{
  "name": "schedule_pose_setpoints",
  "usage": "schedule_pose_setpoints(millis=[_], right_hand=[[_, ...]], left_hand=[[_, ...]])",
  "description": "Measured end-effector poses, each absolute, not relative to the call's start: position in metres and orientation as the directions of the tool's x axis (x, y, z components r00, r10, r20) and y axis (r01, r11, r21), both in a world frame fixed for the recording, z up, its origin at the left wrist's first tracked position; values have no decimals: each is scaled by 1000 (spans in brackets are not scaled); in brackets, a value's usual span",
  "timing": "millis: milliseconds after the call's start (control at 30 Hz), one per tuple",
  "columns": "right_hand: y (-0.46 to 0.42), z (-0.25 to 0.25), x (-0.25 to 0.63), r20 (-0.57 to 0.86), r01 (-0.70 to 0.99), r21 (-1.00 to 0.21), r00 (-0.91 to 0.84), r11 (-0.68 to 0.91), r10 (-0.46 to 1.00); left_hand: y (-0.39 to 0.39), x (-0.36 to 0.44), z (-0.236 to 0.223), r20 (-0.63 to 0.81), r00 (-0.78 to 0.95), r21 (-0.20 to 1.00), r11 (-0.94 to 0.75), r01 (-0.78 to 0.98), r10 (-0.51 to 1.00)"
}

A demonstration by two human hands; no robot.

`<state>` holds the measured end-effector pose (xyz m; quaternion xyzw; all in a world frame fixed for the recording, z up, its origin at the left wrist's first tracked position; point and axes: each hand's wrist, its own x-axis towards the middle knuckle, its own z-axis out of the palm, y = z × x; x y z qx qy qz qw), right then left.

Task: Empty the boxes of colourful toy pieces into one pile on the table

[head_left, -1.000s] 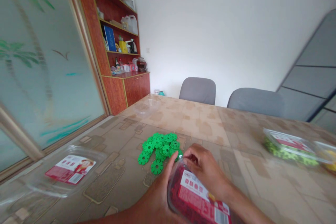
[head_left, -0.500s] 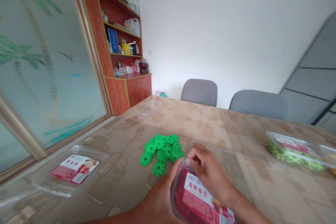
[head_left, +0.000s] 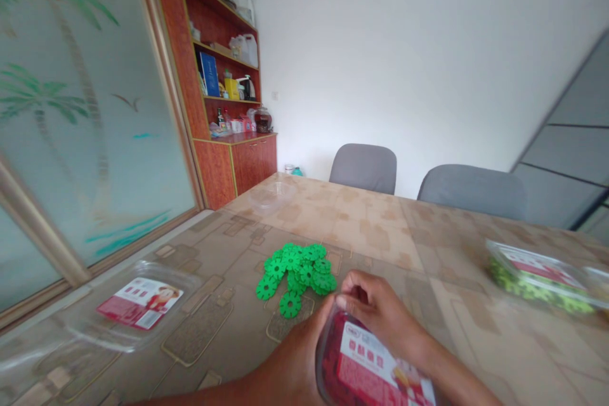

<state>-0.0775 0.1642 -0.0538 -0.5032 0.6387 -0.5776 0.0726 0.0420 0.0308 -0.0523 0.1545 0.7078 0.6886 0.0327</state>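
My left hand (head_left: 290,365) grips the left side of a clear plastic box (head_left: 368,371) full of red pieces, with a red and white label on its lid. My right hand (head_left: 380,314) rests on top of the box, its fingers curled over the lid's far edge. The box is held low at the bottom of the view, above the table (head_left: 371,228). Just beyond the hands, a pile of several green flower-shaped discs (head_left: 297,269) lies loose on the table.
An empty clear box with a red label (head_left: 136,304) sits at the left. A clear box of green pieces (head_left: 535,276) stands at the right, and a clear lid (head_left: 271,195) at the far end. Two grey chairs (head_left: 364,167) stand behind the table; a wooden shelf (head_left: 216,82) is at back left.
The view has shifted slightly, so the box and both hands now sit lower and a little to the right. My grip on the box is unchanged.
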Motion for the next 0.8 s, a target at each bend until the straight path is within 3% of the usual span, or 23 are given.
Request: schedule_pose_setpoints(millis=[133, 300, 433, 633, 800], right_hand=[[168, -42, -72, 522, -517, -822, -513, -241, -681], [171, -26, -70, 554, -556, -796, -509, -240, -659], [171, -28, -74, 549, -580, -787, -505, -209, -666], [175, -17, -74, 520, -546, -809, -495, -217, -696], [179, -12, -73, 535, -588, -783, -468, -204, -704]], left_hand=[[34, 44, -50, 156, -958, 984, -125, 129, 240], [35, 46, -50, 141, -964, 985, -125, 115, 225], [26, 47, -42, 113, -953, 993, 4, 119, 281], [1, 57, -41, 163, -967, 834, 496, 241, 196], [8, 57, -33, 287, -948, 809, 496, 316, 135]])
